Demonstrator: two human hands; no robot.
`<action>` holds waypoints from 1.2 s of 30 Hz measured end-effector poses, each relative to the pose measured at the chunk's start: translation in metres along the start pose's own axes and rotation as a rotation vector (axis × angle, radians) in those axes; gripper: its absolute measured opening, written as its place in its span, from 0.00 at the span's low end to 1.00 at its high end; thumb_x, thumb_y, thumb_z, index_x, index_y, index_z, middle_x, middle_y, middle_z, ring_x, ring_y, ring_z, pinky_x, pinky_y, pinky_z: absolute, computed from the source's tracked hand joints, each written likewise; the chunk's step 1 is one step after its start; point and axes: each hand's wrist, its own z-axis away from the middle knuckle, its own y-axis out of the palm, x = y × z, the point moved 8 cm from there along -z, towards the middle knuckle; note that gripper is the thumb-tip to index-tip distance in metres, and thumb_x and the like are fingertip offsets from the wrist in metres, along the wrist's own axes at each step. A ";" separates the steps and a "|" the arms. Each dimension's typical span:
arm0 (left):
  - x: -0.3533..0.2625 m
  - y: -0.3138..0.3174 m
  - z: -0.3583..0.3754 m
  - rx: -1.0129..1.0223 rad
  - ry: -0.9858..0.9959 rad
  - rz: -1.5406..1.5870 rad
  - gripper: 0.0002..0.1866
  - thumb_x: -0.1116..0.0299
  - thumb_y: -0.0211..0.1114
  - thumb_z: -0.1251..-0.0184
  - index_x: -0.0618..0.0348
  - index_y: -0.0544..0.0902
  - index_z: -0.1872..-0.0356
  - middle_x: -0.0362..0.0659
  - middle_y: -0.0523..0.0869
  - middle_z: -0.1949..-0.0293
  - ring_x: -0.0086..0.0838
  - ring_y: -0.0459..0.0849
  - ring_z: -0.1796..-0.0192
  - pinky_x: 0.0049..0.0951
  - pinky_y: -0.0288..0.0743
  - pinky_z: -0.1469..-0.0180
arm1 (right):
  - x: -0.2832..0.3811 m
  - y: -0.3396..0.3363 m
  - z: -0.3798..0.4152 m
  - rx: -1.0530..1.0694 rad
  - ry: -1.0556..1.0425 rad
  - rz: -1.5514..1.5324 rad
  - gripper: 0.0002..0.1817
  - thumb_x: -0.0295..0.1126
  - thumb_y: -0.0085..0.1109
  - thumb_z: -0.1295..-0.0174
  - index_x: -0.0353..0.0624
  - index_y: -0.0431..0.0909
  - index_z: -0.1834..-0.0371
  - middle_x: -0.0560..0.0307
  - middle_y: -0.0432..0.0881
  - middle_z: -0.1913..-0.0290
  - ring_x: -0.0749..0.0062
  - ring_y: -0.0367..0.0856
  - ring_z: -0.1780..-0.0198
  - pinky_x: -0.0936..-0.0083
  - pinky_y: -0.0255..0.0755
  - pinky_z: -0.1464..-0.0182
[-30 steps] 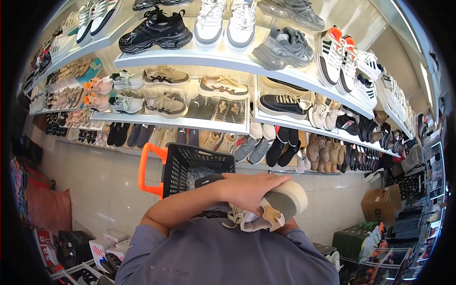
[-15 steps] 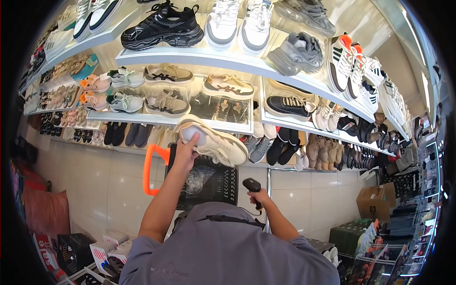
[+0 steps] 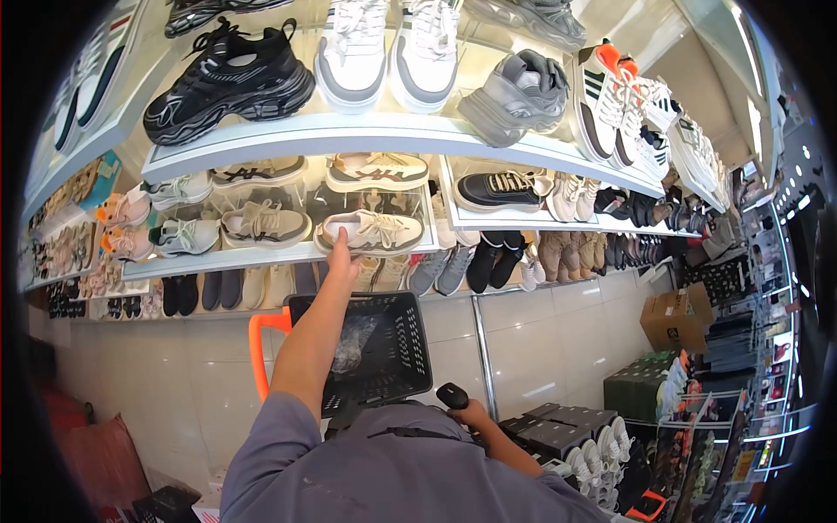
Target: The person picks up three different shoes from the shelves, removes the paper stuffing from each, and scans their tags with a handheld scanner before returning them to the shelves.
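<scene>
My left hand (image 3: pixel 343 261) reaches up to the shelf and grips a beige sneaker (image 3: pixel 384 234) at its heel, thumb in the shoe's opening. The sneaker sits at the front edge of the shelf, toe to the right, below a similar cream sneaker (image 3: pixel 377 171). To its left stands a grey-beige sneaker (image 3: pixel 264 224). Low on the right, my right hand (image 3: pixel 472 416) is closed round a black handheld barcode scanner (image 3: pixel 452 396), held away from the shelves.
A black basket (image 3: pixel 410 349) with an orange handle (image 3: pixel 255 349) and clear plastic inside stands before me. Above hangs a shelf (image 3: pixel 392 131) of larger sneakers. Shoe boxes (image 3: pixel 575 418), a cardboard carton (image 3: pixel 676 318) and a metal rail (image 3: pixel 482 349) are to the right.
My left hand has carried the beige sneaker from above the basket up and forward to the shelf edge. My right hand, still with the scanner, appears lower in view.
</scene>
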 end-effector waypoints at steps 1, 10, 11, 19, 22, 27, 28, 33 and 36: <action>0.002 0.005 -0.010 -0.038 0.005 0.005 0.35 0.56 0.68 0.36 0.61 0.64 0.34 0.52 0.74 0.39 0.49 0.75 0.39 0.58 0.63 0.34 | -0.005 0.003 0.005 -0.004 0.019 -0.060 0.17 0.38 0.76 0.59 0.37 0.83 0.74 0.57 0.82 0.78 0.74 0.80 0.78 0.76 0.74 0.72; 0.019 0.031 -0.041 0.021 -0.110 -0.210 0.32 0.56 0.61 0.30 0.58 0.61 0.32 0.47 0.66 0.34 0.43 0.68 0.35 0.48 0.70 0.35 | -0.048 0.020 0.023 -0.087 0.088 -0.123 0.18 0.41 0.76 0.56 0.38 0.83 0.73 0.57 0.82 0.78 0.72 0.80 0.77 0.74 0.72 0.72; 0.022 0.023 -0.047 0.019 -0.110 -0.214 0.32 0.56 0.61 0.30 0.58 0.61 0.32 0.47 0.66 0.34 0.43 0.68 0.35 0.48 0.70 0.35 | -0.045 0.020 0.024 -0.084 0.088 -0.126 0.18 0.41 0.76 0.56 0.38 0.83 0.73 0.57 0.82 0.78 0.72 0.80 0.77 0.74 0.72 0.72; 0.028 0.012 -0.020 0.229 -0.246 -0.129 0.33 0.58 0.60 0.29 0.69 0.58 0.34 0.62 0.64 0.37 0.46 0.74 0.41 0.39 0.72 0.35 | -0.001 0.013 -0.008 0.020 -0.026 -0.002 0.15 0.37 0.75 0.56 0.37 0.82 0.74 0.57 0.82 0.79 0.74 0.80 0.80 0.76 0.73 0.74; 0.005 0.004 0.037 0.317 -0.026 -0.646 0.26 0.60 0.59 0.29 0.68 0.68 0.38 0.58 0.75 0.43 0.43 0.81 0.47 0.34 0.76 0.44 | 0.011 0.012 -0.021 0.060 -0.025 -0.048 0.15 0.37 0.75 0.56 0.36 0.82 0.75 0.56 0.83 0.78 0.74 0.82 0.79 0.77 0.76 0.73; -0.093 -0.048 0.173 -0.078 1.106 -1.608 0.25 0.66 0.66 0.39 0.62 0.74 0.42 0.52 0.78 0.47 0.42 0.81 0.52 0.37 0.73 0.45 | 0.001 0.018 -0.047 0.034 -0.096 0.006 0.17 0.39 0.75 0.57 0.36 0.83 0.74 0.56 0.83 0.79 0.73 0.82 0.79 0.76 0.77 0.72; -0.107 -0.058 0.207 -0.302 1.447 -1.877 0.27 0.68 0.67 0.41 0.60 0.72 0.39 0.52 0.76 0.44 0.44 0.79 0.47 0.39 0.72 0.42 | 0.005 0.016 -0.049 0.041 -0.092 0.005 0.17 0.39 0.76 0.57 0.36 0.83 0.74 0.56 0.83 0.79 0.73 0.82 0.80 0.75 0.77 0.72; -0.147 -0.143 0.247 -0.618 0.805 -2.099 0.34 0.68 0.67 0.43 0.57 0.65 0.34 0.55 0.76 0.45 0.48 0.77 0.43 0.44 0.72 0.44 | -0.003 0.017 -0.051 0.125 -0.034 0.060 0.24 0.47 0.74 0.62 0.39 0.85 0.68 0.52 0.85 0.74 0.65 0.86 0.70 0.71 0.79 0.61; -0.153 -0.185 0.249 -0.682 0.743 -1.984 0.33 0.66 0.67 0.41 0.58 0.64 0.35 0.54 0.84 0.59 0.46 0.85 0.56 0.43 0.77 0.52 | -0.001 0.016 -0.053 0.167 -0.029 -0.009 0.17 0.38 0.75 0.58 0.36 0.83 0.73 0.55 0.83 0.78 0.73 0.81 0.81 0.76 0.76 0.75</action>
